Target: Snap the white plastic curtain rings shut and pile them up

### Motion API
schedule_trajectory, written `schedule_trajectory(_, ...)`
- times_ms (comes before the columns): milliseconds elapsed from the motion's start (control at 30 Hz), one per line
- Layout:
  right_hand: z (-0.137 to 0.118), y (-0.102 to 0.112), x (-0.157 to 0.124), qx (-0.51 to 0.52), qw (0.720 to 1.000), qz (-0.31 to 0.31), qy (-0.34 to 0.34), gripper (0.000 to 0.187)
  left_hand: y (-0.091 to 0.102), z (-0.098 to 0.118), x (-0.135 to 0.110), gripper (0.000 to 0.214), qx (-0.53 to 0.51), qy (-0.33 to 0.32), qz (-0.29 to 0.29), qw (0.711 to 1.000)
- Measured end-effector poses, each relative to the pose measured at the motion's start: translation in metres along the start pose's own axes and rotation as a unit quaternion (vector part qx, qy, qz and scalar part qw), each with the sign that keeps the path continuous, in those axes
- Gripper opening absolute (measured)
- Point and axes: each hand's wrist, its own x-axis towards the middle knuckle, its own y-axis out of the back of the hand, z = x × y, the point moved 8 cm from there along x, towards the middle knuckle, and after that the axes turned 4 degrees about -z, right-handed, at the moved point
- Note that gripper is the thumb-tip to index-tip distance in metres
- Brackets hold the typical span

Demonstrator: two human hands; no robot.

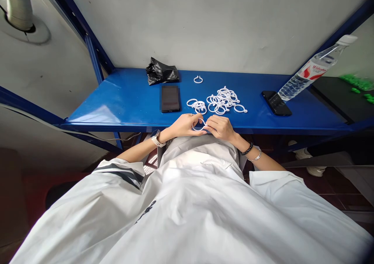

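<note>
My left hand [185, 124] and my right hand [221, 127] meet at the front edge of the blue shelf [122, 100], both pinched on one white plastic ring [199, 126] held between them. Just beyond the hands lies a heap of several white rings [223, 99], with a smaller cluster [198, 106] to its left. One single ring [198, 79] lies apart near the wall. A watch is on my left wrist and bracelets are on my right.
A dark phone [170, 98] lies face up left of the rings, a crumpled black bag [161, 72] behind it. A second phone [276, 102] and a tilted water bottle [314, 69] are at the right. Green pieces [358, 82] lie on a dark surface far right.
</note>
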Motion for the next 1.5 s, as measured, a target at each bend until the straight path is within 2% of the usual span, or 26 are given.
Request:
schedule_trajectory(133,-0.0023,0.0042,0.0007,0.003,1.0,0.025,0.011,0.033,-0.0006,-0.0003,0.0001,0.044,0.011,-0.005,0.005,1.0)
schedule_trajectory(300,-0.0003,0.0014,0.0006,0.002,1.0,0.009,0.0,0.034,-0.0032,-0.0016,0.0,0.041,0.024,-0.005,-0.002,1.0)
schedule_trajectory(533,-0.0031,0.0035,0.0018,0.001,1.0,0.018,0.008,0.032,-0.0038,-0.0024,-0.0005,0.039,0.039,-0.013,0.007,0.999)
schedule_trajectory(900,-0.0057,0.0101,0.0058,0.025,0.999,0.03,-0.01,0.018,-0.0037,-0.0009,-0.0014,0.037,0.047,-0.019,0.017,0.999)
schedule_trajectory(1500,-0.0024,0.007,0.004,0.031,0.999,0.014,-0.018,0.011,-0.0011,0.0026,-0.0026,0.037,0.051,-0.025,0.036,0.998)
